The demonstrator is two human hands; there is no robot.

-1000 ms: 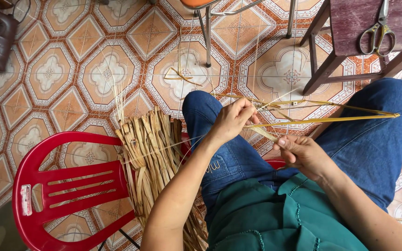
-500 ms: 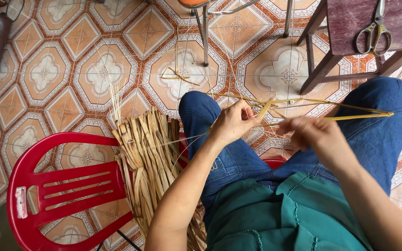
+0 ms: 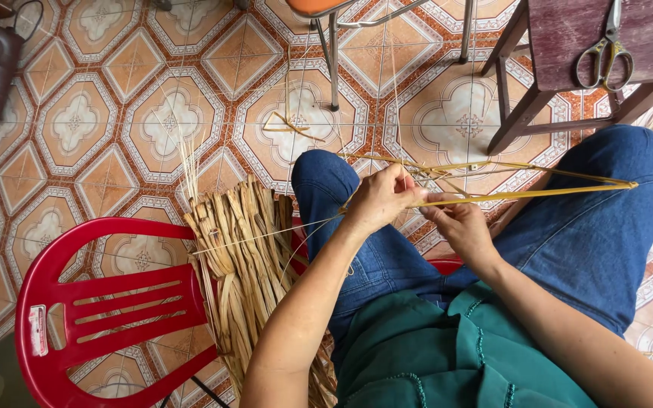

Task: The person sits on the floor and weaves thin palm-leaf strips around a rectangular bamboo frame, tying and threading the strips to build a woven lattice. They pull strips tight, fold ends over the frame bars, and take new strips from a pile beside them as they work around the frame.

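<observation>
Yellow dried-leaf strips (image 3: pixel 523 195) are pinched between both hands: left hand (image 3: pixel 378 200) and right hand (image 3: pixel 459 225) touching above the knees (bundle of tan dried leaves (image 3: pixel 247 257) lies beside the red plastic chair (image 3: pixel 107 302)).

the strips (image 3: pixel 523 193) pinched by the left hand (image 3: pixel 379 198) and right hand (image 3: pixel 459 227) look like dried plant fibre, yellow, smooth and faintly shiny. at 8 o'clock from the hands, the bundle of leaves (image 3: pixel 247 249) is the same dry stuff, duller, tan, ribbed and rough. at 8 o'clock the red chair (image 3: pixel 107 302) is moulded plastic with a soft gloss. at 1 o'clock the stool (image 3: pixel 591 38) is dark wood, worn and matt; the scissors (image 3: pixel 606 53) on it are metal, dull grey. the floor tiles (image 3: pixel 100 121) are glazed ceramic, glossy. the jeans (image 3: pixel 598 227) are matt blue denim, the shirt (image 3: pixel 447 355) green woven cloth.
</observation>
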